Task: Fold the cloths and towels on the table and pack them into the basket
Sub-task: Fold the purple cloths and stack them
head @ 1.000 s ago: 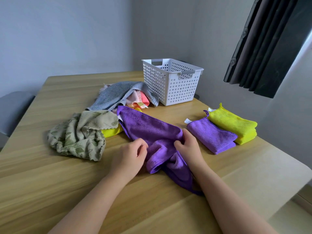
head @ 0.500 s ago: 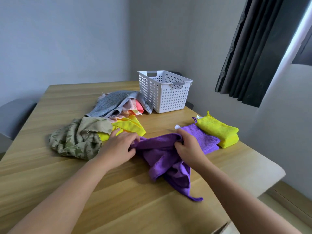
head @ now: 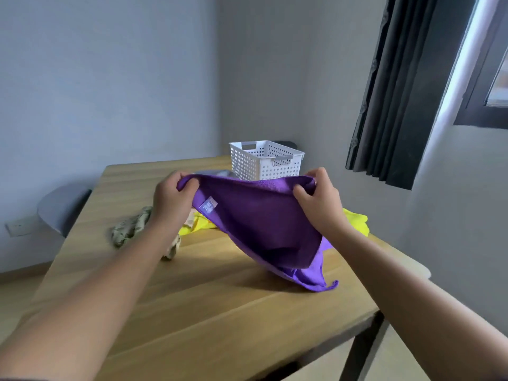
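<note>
The left hand (head: 170, 199) is clenched on one top corner of the purple cloth (head: 261, 224), fingers curled over the hem and thumb under it. The right hand (head: 319, 207) grips the other top corner in the same way, with the fabric bunched between thumb and fingers. Both hands hold the cloth up above the tabletop (head: 220, 292), its top edge stretched between them. The rest hangs down in a slanting sheet, and its lower corner lies on the tabletop toward the right edge. A small label (head: 209, 209) shows on the cloth just below the left hand.

The white basket (head: 264, 160) stands upright at the far edge of the tabletop, near the far right corner, behind the raised cloth. Only its perforated walls and grey handles show; what is inside cannot be told.

A crumpled green cloth (head: 129, 229) lies near the left edge, partly behind the left forearm. A yellow cloth (head: 198, 226) lies beside it, and another yellow one (head: 356, 222) sits at the right edge behind the right wrist.
</note>
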`<action>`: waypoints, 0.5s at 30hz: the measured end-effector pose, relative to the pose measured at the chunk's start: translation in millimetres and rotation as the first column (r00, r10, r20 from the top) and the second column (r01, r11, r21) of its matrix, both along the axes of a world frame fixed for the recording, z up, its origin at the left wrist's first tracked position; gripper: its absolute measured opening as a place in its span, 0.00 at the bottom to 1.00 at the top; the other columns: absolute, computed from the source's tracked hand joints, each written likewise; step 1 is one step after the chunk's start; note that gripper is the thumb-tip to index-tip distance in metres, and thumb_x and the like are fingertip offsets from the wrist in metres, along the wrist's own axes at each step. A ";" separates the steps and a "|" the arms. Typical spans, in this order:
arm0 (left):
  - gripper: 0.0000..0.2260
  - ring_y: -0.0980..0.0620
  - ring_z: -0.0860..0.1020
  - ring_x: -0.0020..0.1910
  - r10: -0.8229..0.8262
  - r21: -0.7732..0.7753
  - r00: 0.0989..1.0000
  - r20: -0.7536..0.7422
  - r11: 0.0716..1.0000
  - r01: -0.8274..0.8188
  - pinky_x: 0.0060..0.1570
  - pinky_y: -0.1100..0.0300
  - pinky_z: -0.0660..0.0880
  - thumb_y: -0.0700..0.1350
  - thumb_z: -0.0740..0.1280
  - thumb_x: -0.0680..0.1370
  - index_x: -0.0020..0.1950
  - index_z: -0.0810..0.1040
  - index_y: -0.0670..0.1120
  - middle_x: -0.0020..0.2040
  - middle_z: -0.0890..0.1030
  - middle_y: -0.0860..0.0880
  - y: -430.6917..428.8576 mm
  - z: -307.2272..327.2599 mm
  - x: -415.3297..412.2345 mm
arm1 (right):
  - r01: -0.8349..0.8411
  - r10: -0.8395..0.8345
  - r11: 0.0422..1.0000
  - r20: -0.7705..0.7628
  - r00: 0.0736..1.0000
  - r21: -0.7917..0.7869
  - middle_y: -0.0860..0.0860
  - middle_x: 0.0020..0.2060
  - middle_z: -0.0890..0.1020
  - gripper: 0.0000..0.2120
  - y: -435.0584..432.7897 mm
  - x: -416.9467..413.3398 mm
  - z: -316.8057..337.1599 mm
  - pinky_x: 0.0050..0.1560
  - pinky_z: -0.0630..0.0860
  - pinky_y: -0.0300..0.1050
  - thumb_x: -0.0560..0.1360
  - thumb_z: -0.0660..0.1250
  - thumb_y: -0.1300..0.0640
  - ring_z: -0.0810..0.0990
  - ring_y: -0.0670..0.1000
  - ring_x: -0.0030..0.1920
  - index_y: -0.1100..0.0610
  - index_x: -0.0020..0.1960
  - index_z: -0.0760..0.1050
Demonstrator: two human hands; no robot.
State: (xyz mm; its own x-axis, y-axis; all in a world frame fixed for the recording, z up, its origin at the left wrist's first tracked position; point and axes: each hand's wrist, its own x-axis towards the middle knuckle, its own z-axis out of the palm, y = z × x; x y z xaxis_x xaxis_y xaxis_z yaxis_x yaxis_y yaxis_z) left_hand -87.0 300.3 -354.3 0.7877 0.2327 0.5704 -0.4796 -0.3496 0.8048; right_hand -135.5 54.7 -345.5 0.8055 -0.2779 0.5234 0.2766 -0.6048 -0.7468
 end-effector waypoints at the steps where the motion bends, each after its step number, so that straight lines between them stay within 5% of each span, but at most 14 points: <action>1: 0.04 0.51 0.73 0.39 -0.008 -0.061 1.000 0.018 0.998 0.009 0.40 0.58 0.69 0.42 0.65 0.75 0.41 0.77 0.47 0.37 0.77 0.49 -0.7 8.5 -3.7 | 0.014 -0.014 1.000 0.025 1.000 0.000 0.48 0.40 0.76 0.11 -0.4 -3.7 8.3 0.42 0.65 0.41 0.75 0.63 0.57 0.74 0.51 0.43 0.56 0.57 0.69; 7: 0.07 0.54 0.74 0.38 0.004 -0.316 0.996 0.091 0.948 0.025 0.44 0.57 0.73 0.45 0.69 0.74 0.36 0.76 0.52 0.35 0.77 0.54 4.5 57.5 -25.8 | 0.126 -0.124 0.992 0.167 0.978 0.000 0.52 0.40 0.74 0.07 -8.0 -26.7 56.3 0.34 0.58 0.41 0.75 0.57 0.64 0.70 0.53 0.42 0.62 0.52 0.70; 15: 0.12 0.57 0.67 0.31 0.019 -0.308 0.975 0.223 0.950 0.052 0.33 0.62 0.68 0.50 0.67 0.76 0.33 0.72 0.50 0.31 0.69 0.52 16.3 107.4 -24.9 | 0.192 -0.173 0.981 0.307 0.936 -0.032 0.52 0.47 0.79 0.14 -14.9 -24.0 108.2 0.39 0.60 0.33 0.77 0.55 0.63 0.71 0.49 0.45 0.61 0.55 0.77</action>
State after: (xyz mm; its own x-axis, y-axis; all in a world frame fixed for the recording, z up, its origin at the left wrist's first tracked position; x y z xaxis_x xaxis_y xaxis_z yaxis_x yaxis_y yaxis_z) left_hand -111.8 316.6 -246.9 0.6561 0.4138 0.6311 -0.6606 -0.0896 0.7454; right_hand -159.5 39.8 -237.3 0.5457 -0.3657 0.7540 0.3636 -0.7073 -0.6062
